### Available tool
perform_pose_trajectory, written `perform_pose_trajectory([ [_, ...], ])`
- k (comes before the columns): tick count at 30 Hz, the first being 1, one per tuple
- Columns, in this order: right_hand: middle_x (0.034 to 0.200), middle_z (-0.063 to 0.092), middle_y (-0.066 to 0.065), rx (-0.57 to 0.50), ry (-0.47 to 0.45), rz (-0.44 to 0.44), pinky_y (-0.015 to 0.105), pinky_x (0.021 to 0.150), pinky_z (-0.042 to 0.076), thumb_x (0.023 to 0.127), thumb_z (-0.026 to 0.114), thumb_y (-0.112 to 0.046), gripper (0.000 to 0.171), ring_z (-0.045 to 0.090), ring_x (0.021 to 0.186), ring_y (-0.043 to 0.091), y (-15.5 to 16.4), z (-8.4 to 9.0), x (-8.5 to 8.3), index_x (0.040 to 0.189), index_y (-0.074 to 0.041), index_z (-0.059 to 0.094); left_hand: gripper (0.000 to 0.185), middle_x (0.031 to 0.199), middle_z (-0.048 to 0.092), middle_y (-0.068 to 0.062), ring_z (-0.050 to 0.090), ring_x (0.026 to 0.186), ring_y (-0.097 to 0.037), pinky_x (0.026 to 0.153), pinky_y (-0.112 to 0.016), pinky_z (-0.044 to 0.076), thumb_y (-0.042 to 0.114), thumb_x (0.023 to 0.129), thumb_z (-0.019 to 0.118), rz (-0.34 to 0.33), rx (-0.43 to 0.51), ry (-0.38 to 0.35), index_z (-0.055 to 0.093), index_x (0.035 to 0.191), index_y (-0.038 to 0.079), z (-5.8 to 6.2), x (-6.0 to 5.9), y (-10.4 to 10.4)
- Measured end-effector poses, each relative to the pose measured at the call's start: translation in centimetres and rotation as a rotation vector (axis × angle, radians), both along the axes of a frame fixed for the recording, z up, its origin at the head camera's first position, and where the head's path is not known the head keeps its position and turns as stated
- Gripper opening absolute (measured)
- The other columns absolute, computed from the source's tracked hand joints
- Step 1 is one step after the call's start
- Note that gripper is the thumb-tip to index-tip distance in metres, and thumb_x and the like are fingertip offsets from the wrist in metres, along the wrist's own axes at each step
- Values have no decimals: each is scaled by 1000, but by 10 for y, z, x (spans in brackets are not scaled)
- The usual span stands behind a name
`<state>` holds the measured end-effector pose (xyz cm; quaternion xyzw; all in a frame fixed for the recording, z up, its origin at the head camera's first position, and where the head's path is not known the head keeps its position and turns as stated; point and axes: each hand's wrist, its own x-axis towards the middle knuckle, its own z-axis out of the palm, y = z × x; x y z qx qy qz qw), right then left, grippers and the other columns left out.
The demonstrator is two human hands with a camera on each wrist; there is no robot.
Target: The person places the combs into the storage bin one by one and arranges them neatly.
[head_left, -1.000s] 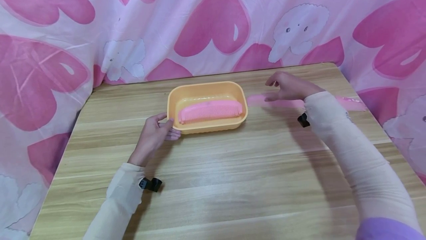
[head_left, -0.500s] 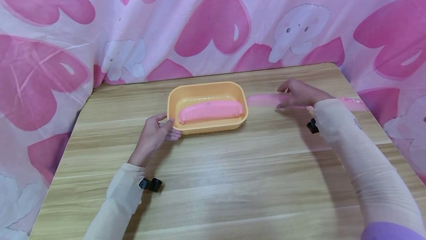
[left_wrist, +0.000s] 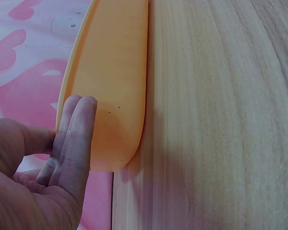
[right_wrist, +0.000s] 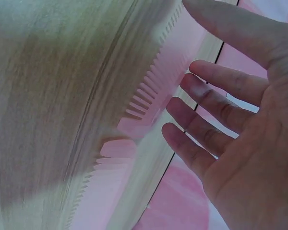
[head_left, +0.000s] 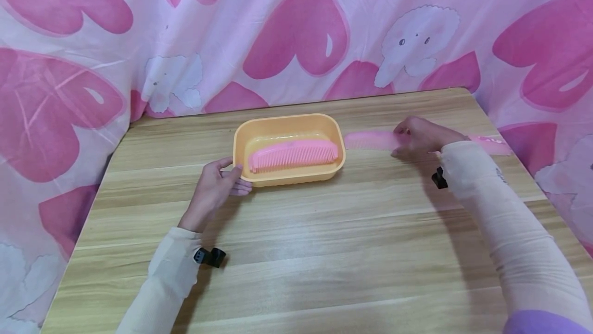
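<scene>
An orange rectangular basin (head_left: 287,179) stands at the back middle of the table, with a bright pink comb (head_left: 294,154) lying inside it. My left hand (head_left: 215,185) grips its near left corner, thumb at the rim and fingers against the outer wall (left_wrist: 117,72). To the basin's right, a pale pink comb (head_left: 368,139) lies flat on the table. My right hand (head_left: 423,136) is close over that comb's right part, its fingers (right_wrist: 201,129) spread and gently bent. Beyond the hand, a second pale comb (head_left: 492,144) lies end to end with the first, partly hidden by hand and sleeve.
The wood-grain table (head_left: 296,251) ends at the back against a pink curtain (head_left: 296,30) printed with hearts. Its right edge runs just past the far comb. A small black camera (head_left: 210,257) sits at my left wrist.
My right hand has moved right and lower along the pale comb, uncovering more of its left part. The left hand and the basin have stayed in place.
</scene>
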<state>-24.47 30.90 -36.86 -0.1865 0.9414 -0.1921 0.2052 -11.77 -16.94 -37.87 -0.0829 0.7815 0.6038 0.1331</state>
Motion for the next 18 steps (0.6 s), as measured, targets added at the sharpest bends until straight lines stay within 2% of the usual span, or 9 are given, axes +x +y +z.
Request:
perform_pose_trajectory([
  [8, 115, 63, 30, -3, 36, 35, 59, 93, 54, 82, 85, -14, 57, 60, 107, 42, 0, -1, 0, 123, 18, 61, 47, 89, 75, -19, 76, 77, -24, 74, -34, 65, 14, 108, 47, 14, 15, -4, 40, 151, -4, -1, 0, 1],
  [13, 109, 65, 26, 8, 34, 41, 55, 89, 57, 84, 84, -14, 53, 62, 101, 37, 1, -5, -1, 121, 17, 63, 48, 89, 75, -20, 76, 80, -27, 75, -35, 65, 15, 108, 47, 21, 17, -18, 39, 151, -3, 0, -1, 2],
  [18, 106, 66, 22, 11, 23, 21, 53, 88, 56, 81, 85, -18, 55, 61, 98, 33, 2, -6, -1, 119, 16, 64, 48, 90, 75, -21, 76, 81, -28, 76, -36, 65, 15, 108, 47, 17, 16, -24, 39, 151, -3, 1, -1, 2],
])
